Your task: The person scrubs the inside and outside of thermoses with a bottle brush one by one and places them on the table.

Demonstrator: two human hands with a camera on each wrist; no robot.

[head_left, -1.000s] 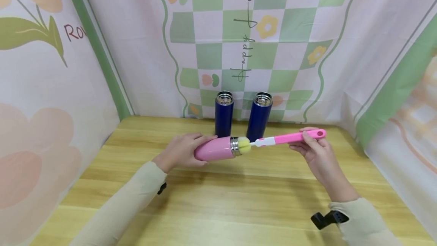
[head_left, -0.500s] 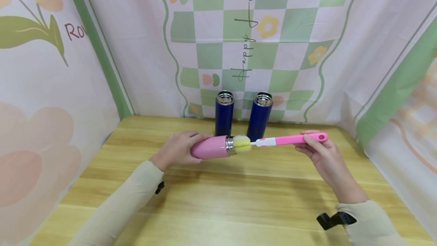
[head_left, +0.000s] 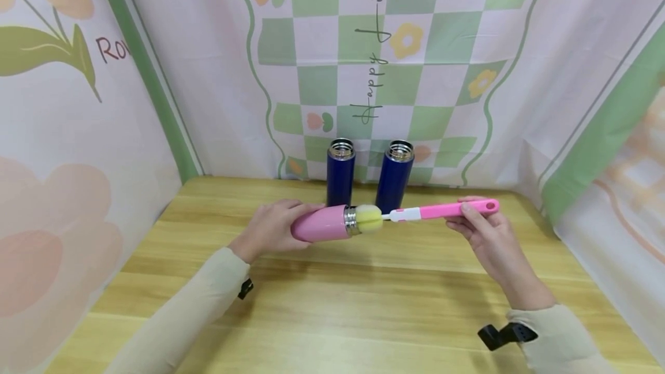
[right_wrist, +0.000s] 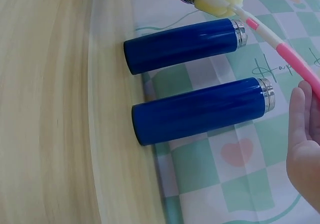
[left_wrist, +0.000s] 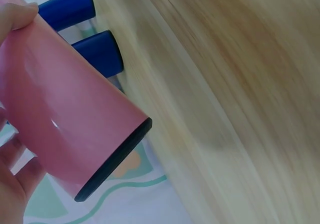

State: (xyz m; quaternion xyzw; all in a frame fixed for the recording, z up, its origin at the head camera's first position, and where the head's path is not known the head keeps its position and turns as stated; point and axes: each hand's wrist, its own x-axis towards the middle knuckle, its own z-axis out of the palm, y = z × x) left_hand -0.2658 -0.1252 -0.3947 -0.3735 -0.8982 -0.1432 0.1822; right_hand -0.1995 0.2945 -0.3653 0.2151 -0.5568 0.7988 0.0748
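Compared with one second before, a glossy pink cylindrical bottle with shiny metal neck (head_left: 319,224) has shifted a little to the left, and more of the pale yellow sponge head (head_left: 369,219) now shows outside its mouth. During the last half second, both have stayed nearly in the same place. That sponge belongs to a long cleaning brush with pink and white handle (head_left: 449,209), which points away to the right.

The left hand (head_left: 275,227) grips the pink bottle around its lower part, thumb on one side and fingers on the other; it holds the bottle above the table, almost lying, with the mouth turned to the right. Its dark flat base can be seen from the left wrist. The right hand (head_left: 488,239) pinches the brush near the far end of the handle, between thumb and fingers. How deep the sponge sits inside the bottle, I cannot tell.

Behind them, two dark blue cylindrical bottles with metal necks (head_left: 340,180) (head_left: 396,180) stand upright and apart, without lids, on the light wooden table (head_left: 332,322), near its back edge. A white and green checked cloth with printed flowers (head_left: 363,39) hangs behind the table.
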